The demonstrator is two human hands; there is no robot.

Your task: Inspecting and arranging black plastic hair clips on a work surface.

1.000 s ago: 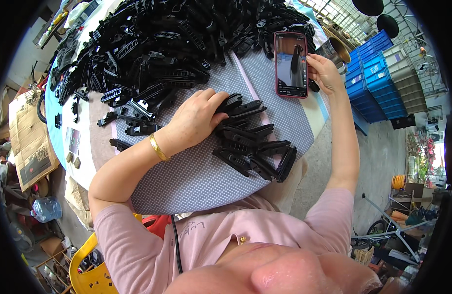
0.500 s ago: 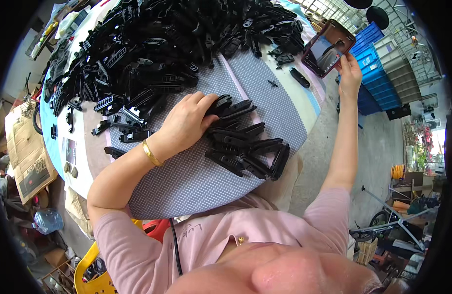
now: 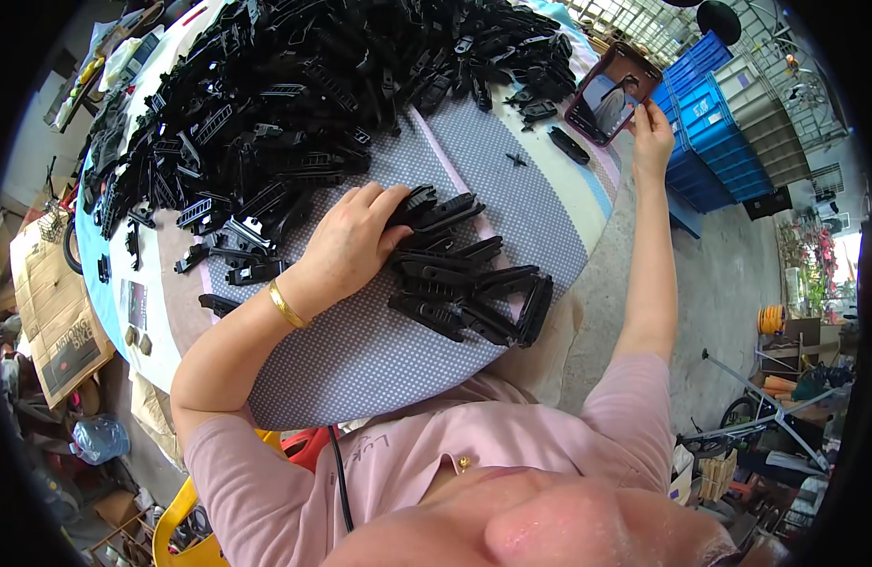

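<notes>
My left hand (image 3: 349, 234), a gold bangle at its wrist, rests at the near pile's left side. Its fingers and thumb are closed around a black plastic part (image 3: 415, 202); the palm hides some of it. Beside that hand, several similar long black parts (image 3: 462, 274) lie stacked on the patterned tablecloth (image 3: 351, 373). Out to the right, my right hand (image 3: 653, 142) grips a smartphone (image 3: 610, 94) by its edge. The lit screen faces me with a picture of a person on it.
A large heap of black plastic parts (image 3: 294, 104) covers the table's far side. One loose part (image 3: 569, 146) lies near the phone. Blue crates (image 3: 715, 123) stand on the right, a bicycle frame (image 3: 771, 416) below them. A yellow chair (image 3: 185, 520) is at lower left.
The phone and my right hand have shifted slightly left in view, and the screen's picture has changed. My left hand keeps its grip on the black part.
</notes>
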